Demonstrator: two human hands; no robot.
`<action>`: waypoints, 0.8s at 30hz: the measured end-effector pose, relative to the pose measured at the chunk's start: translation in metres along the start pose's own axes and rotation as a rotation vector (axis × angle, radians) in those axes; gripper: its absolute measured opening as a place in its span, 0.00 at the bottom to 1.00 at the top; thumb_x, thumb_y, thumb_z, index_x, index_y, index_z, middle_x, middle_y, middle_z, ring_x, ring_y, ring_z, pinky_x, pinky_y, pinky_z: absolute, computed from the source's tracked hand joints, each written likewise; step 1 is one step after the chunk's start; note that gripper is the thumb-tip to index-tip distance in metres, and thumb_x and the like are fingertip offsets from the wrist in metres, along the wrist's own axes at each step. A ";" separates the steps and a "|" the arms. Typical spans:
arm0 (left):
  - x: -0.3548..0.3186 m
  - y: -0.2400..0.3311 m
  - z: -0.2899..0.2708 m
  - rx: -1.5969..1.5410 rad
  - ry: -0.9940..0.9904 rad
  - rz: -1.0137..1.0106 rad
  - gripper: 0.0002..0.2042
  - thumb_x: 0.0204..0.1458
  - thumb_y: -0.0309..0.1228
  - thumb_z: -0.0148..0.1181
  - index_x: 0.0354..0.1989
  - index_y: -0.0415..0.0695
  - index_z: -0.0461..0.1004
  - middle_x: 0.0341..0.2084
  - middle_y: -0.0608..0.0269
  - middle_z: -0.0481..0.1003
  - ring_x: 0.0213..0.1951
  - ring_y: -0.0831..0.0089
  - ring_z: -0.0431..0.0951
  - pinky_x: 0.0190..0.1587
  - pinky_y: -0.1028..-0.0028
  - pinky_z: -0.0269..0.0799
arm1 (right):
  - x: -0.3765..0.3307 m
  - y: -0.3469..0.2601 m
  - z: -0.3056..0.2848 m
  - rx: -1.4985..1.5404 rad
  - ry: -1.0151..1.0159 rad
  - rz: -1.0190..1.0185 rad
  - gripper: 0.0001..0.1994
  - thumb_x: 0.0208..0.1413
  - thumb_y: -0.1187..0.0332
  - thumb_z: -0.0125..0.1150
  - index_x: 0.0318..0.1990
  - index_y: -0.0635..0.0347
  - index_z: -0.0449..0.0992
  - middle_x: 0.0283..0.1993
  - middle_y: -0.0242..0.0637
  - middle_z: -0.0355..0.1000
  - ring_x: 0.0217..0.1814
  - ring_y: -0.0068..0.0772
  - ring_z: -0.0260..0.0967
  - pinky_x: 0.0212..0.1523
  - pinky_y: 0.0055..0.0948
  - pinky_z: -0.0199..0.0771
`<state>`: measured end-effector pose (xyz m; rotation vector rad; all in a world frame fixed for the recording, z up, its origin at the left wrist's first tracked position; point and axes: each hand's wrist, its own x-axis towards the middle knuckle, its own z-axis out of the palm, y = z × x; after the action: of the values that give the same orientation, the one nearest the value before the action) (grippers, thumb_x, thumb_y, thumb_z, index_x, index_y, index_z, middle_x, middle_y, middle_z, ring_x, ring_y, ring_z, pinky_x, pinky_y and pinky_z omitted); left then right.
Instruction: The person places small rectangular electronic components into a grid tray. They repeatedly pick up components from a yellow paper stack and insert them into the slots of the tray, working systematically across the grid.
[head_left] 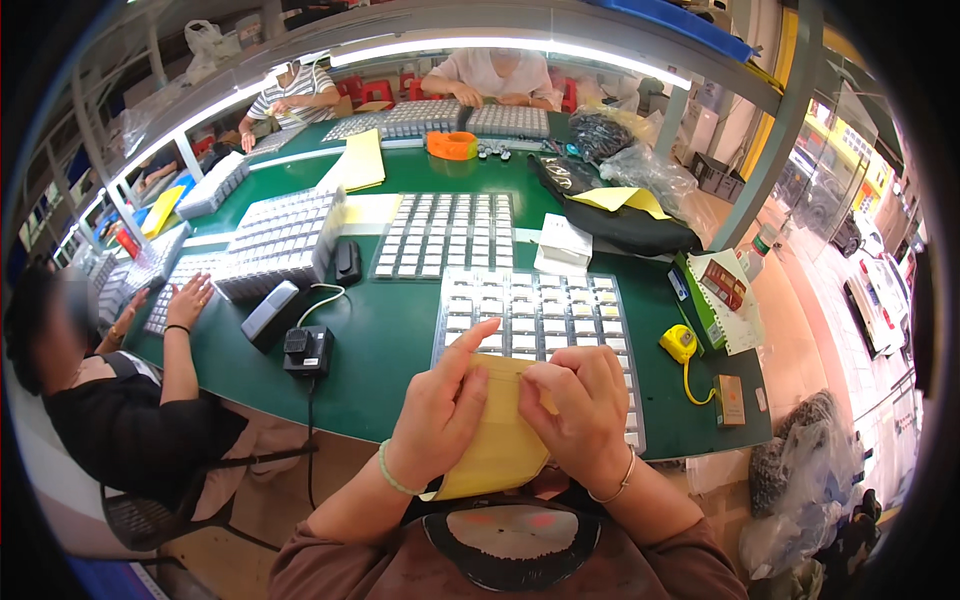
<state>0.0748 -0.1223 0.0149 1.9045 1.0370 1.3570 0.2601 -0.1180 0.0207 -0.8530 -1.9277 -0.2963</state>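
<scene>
In front of my chest I hold a yellow paper-like sheet point(500, 445), with faint lines near its top edge. My left hand point(440, 415) grips its left side, thumb pressed on the face and index finger stretched upward. My right hand point(580, 405) is pinched at the upper right corner; anything small between those fingertips is too small to make out. Just beyond both hands lies a clear tray of small white-topped pieces point(540, 305), its near part hidden behind hands and sheet.
Another filled tray point(445, 235) and a tray stack point(280, 240) stand farther off. A black adapter point(307, 350) with a cable lies left; a yellow tape measure point(679, 343) and small box point(729, 400) lie right. A co-worker point(130, 400) sits left, others opposite. A light bar crosses overhead.
</scene>
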 end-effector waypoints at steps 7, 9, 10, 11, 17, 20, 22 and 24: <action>0.006 -0.045 -0.028 -0.562 0.137 -0.332 0.20 0.66 0.24 0.44 0.65 0.39 0.64 0.34 0.67 0.76 0.33 0.83 0.73 0.38 0.81 0.71 | 0.015 0.033 -0.025 0.439 0.185 0.481 0.05 0.51 0.81 0.66 0.34 0.61 0.78 0.32 0.29 0.72 0.29 0.18 0.64 0.29 0.20 0.65; 0.010 -0.061 -0.043 -0.735 0.179 -0.405 0.20 0.66 0.25 0.42 0.66 0.39 0.63 0.40 0.61 0.78 0.38 0.81 0.77 0.42 0.80 0.74 | 0.024 0.060 -0.023 0.584 0.026 0.791 0.04 0.58 0.76 0.62 0.39 0.65 0.81 0.32 0.26 0.74 0.27 0.12 0.62 0.28 0.16 0.63; 0.010 -0.074 -0.049 -0.750 0.183 -0.403 0.20 0.67 0.25 0.41 0.66 0.39 0.62 0.42 0.59 0.78 0.40 0.79 0.78 0.43 0.79 0.75 | 0.023 0.076 -0.022 0.521 -0.165 0.791 0.10 0.62 0.70 0.60 0.44 0.67 0.82 0.32 0.24 0.75 0.25 0.11 0.60 0.26 0.14 0.62; 0.010 -0.087 -0.053 -0.765 0.187 -0.401 0.20 0.67 0.25 0.40 0.66 0.38 0.62 0.43 0.56 0.78 0.42 0.77 0.79 0.45 0.78 0.76 | 0.019 0.088 -0.013 0.709 -0.238 0.946 0.13 0.64 0.67 0.57 0.49 0.65 0.81 0.32 0.24 0.73 0.25 0.11 0.61 0.25 0.14 0.63; 0.006 -0.121 -0.045 -0.874 0.206 -0.552 0.19 0.67 0.25 0.39 0.65 0.38 0.62 0.45 0.54 0.77 0.43 0.73 0.79 0.46 0.74 0.77 | 0.006 0.116 0.022 1.093 -0.264 1.450 0.15 0.67 0.66 0.54 0.55 0.65 0.75 0.34 0.25 0.73 0.28 0.13 0.67 0.28 0.16 0.74; 0.007 -0.122 -0.039 -0.858 0.186 -0.584 0.20 0.67 0.25 0.39 0.66 0.38 0.62 0.45 0.54 0.77 0.44 0.73 0.78 0.48 0.74 0.76 | -0.001 0.121 0.028 1.158 -0.210 1.483 0.14 0.69 0.67 0.50 0.55 0.66 0.74 0.37 0.29 0.74 0.33 0.17 0.72 0.36 0.22 0.82; 0.007 -0.123 -0.038 -0.861 0.187 -0.591 0.20 0.67 0.26 0.39 0.66 0.38 0.62 0.45 0.54 0.77 0.44 0.73 0.78 0.48 0.74 0.76 | -0.003 0.122 0.032 1.186 -0.167 1.485 0.15 0.69 0.68 0.48 0.56 0.69 0.72 0.40 0.32 0.74 0.34 0.22 0.74 0.39 0.25 0.83; 0.006 -0.123 -0.038 -0.868 0.189 -0.596 0.19 0.67 0.26 0.38 0.65 0.38 0.62 0.46 0.54 0.77 0.44 0.73 0.79 0.48 0.74 0.76 | -0.008 0.121 0.035 1.170 -0.158 1.478 0.15 0.70 0.68 0.47 0.56 0.70 0.71 0.39 0.33 0.74 0.35 0.23 0.76 0.39 0.25 0.84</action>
<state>0.0073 -0.0510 -0.0687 0.7684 0.7999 1.3173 0.3200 -0.0157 -0.0211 -1.1493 -0.8167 1.6008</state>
